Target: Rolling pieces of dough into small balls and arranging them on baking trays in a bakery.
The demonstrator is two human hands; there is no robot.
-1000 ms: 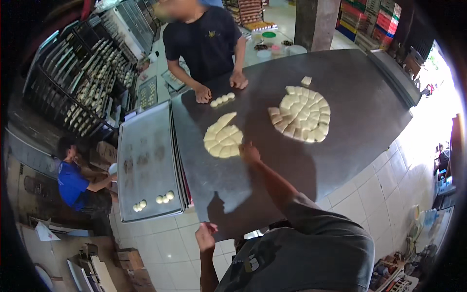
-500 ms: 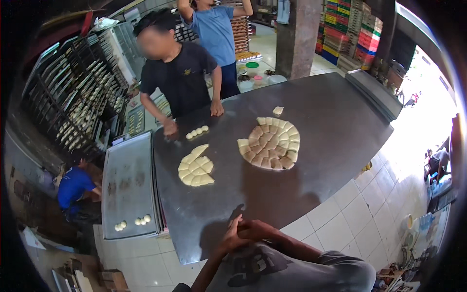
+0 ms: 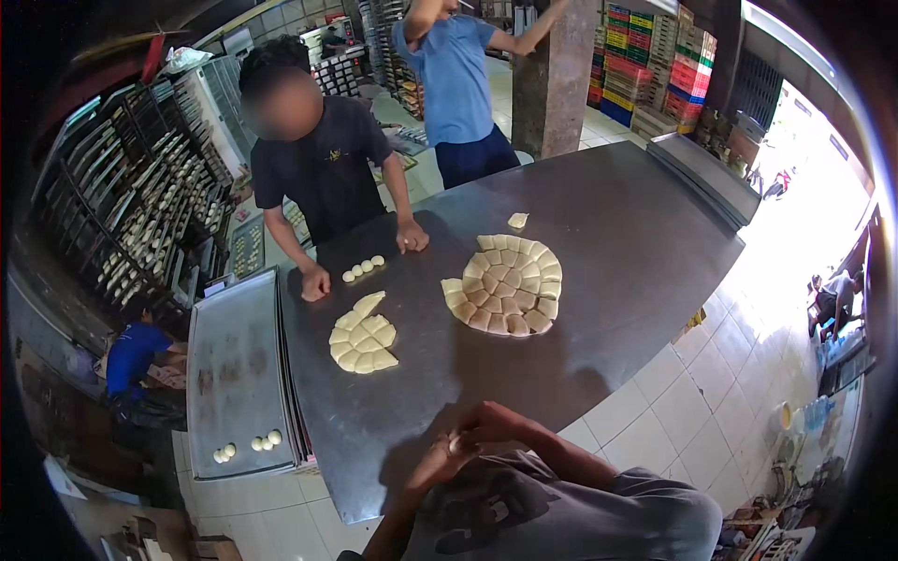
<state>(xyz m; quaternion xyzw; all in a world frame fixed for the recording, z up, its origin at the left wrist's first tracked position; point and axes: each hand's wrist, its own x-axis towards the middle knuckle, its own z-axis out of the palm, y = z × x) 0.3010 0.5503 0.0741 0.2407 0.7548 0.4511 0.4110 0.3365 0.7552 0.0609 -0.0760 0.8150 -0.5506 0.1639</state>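
My left hand [image 3: 438, 462] and my right hand [image 3: 492, 424] meet in front of my body, above the near edge of the dark metal table [image 3: 617, 309]. The fingers of both are drawn in against each other. A small pale spot shows between them, too small to name. Beyond my hands lies a large round slab of dough [image 3: 505, 285], cut into many pieces. To its left is a smaller cut portion of dough [image 3: 361, 340], open on one side. One loose dough piece [image 3: 517, 221] sits past the big slab. Neither hand touches this dough.
Across the table a person in a dark shirt [image 3: 323, 164] works beside a row of dough balls [image 3: 363, 269]. Stacked metal trays [image 3: 234, 374] stand left, holding several dough balls. More trays [image 3: 706, 178] lie at the far right end. A person in blue [image 3: 458, 79] stands by a pillar.
My hands have shifted from clasped together to the right fingers lying against the left hand. The person opposite has moved both fists onto the table. The person in blue has moved right.
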